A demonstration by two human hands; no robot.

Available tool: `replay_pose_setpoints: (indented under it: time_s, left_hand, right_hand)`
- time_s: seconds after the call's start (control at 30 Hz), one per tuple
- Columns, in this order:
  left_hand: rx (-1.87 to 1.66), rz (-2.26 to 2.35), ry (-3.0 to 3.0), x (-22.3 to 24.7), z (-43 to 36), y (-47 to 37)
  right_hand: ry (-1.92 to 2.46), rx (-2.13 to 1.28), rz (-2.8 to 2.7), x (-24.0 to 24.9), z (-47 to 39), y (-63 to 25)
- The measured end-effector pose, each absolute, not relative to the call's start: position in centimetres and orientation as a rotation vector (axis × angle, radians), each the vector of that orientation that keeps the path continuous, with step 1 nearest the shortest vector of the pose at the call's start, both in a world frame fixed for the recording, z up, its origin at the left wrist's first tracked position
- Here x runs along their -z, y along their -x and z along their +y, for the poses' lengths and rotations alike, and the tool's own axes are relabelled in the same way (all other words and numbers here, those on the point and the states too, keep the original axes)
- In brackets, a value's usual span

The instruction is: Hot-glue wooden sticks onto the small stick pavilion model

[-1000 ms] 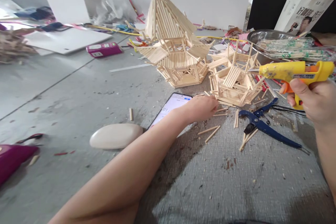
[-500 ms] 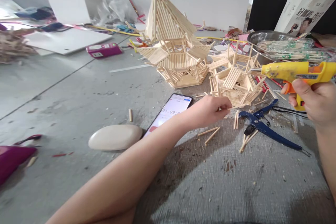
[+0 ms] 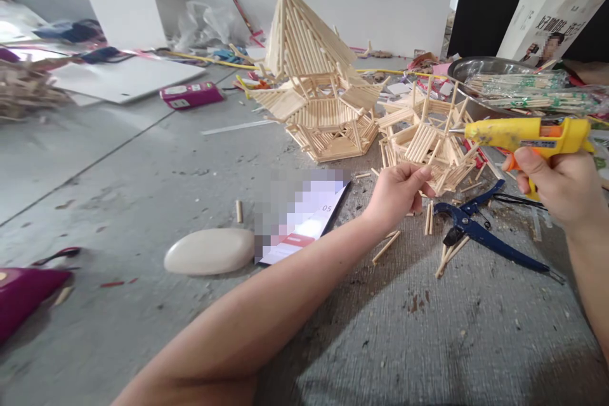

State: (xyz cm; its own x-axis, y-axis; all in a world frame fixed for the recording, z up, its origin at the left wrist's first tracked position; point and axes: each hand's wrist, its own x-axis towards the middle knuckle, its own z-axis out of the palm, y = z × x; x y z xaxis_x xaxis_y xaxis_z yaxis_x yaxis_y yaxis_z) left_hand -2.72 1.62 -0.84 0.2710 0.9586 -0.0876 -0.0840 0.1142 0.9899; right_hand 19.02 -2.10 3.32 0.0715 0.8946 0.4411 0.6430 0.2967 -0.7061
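Note:
My left hand (image 3: 402, 190) pinches a thin wooden stick (image 3: 434, 153) that rises from its fingertips in front of the smaller stick structure (image 3: 419, 143). In my right hand (image 3: 561, 184) is a yellow glue gun (image 3: 528, 133), its metal nozzle pointing left, near the upper part of that structure. To the left stands a taller stick pavilion (image 3: 328, 111) with a pointed roof. Blue cutters (image 3: 495, 241) lie below the structure, beside short loose sticks (image 3: 429, 219).
A phone (image 3: 304, 238) lies under my left forearm, next to a pale oval object (image 3: 209, 252). Behind, a metal bowl (image 3: 459, 70) holds wrapped sticks, near a white bag (image 3: 537, 13). Purple items (image 3: 193, 95) rest at the left.
My left hand has moved slightly right and up, and its stick now points upward. The glue gun has shifted left, its nozzle closer to the smaller structure.

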Motion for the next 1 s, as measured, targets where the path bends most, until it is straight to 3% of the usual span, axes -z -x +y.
replay_pose_setpoints:
  time_s: [0.17,0.63,1.0]
  left_hand:
    - [-1.055,0.982,-1.079,1.0,1.8,2.2]
    - [-1.062,0.953,-0.953,0.6,1.8,1.7]
    - [-1.037,0.878,-0.903,0.6,1.9,1.9]
  right_hand:
    - [1.594,-0.143,-1.732,-3.7,-2.3,-17.9]
    - [1.488,0.212,-1.897,-3.0,-1.7,-16.8]
    - [1.514,0.284,-1.917,-2.8,-1.7,-16.8]
